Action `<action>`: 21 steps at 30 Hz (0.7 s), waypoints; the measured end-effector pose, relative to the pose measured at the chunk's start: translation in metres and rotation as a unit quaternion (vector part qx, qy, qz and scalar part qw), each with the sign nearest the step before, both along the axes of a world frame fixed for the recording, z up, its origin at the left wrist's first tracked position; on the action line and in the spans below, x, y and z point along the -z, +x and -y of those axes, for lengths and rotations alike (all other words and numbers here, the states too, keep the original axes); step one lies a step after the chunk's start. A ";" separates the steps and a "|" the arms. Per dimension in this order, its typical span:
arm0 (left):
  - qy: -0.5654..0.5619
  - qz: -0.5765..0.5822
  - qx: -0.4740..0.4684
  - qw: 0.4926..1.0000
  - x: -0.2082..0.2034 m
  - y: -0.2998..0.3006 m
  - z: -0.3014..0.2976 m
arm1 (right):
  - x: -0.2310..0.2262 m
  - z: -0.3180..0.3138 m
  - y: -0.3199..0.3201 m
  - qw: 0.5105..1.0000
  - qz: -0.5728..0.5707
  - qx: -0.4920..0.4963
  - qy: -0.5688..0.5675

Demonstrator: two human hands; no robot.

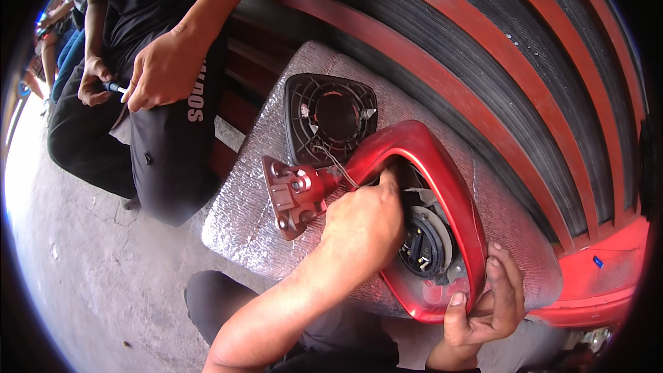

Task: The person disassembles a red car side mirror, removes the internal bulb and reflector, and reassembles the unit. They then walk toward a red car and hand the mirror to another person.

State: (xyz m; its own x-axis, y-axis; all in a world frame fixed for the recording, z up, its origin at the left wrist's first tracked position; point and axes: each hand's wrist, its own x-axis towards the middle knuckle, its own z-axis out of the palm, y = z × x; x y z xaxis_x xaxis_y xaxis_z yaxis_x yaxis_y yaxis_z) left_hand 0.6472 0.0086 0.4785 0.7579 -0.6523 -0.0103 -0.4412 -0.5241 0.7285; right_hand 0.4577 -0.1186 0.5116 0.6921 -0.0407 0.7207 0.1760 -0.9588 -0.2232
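Note:
A glossy red car side mirror housing (447,166) lies open side up, its maroon mounting bracket (295,190) sticking out to the left. My right hand (492,307) grips the housing's lower right corner, thumb on the rim and fingers round the outer side. Into the opening reaches my left hand (366,217), its fingers curled; the fingertips are hidden inside. Beside it shows a round black mechanism (423,242) within the housing. The black mirror backing plate (297,121) lies just beyond, ribbed side up, with thin wires (335,161) running toward the housing.
Everything rests on a silver foil-covered pad (242,224). Behind it stands a rack of red and black curved slats (442,48). At left, another person's hands (162,69) hold a small dark-handled tool (114,88). A small blue piece (598,261) lies on a red surface at right.

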 end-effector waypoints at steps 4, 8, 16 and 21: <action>-0.041 0.023 0.018 0.999 0.008 0.006 -0.002 | -0.005 -0.014 0.005 0.999 0.009 0.040 0.013; -0.112 0.028 0.030 0.993 0.028 0.006 -0.008 | -0.005 -0.018 0.009 0.999 0.012 0.023 0.029; -0.140 0.005 0.047 0.989 0.029 0.005 -0.014 | 0.002 -0.012 0.005 0.999 0.015 0.033 0.032; -0.242 -0.049 0.074 0.966 0.030 0.009 -0.015 | 0.001 -0.005 0.005 1.000 0.010 -0.005 0.022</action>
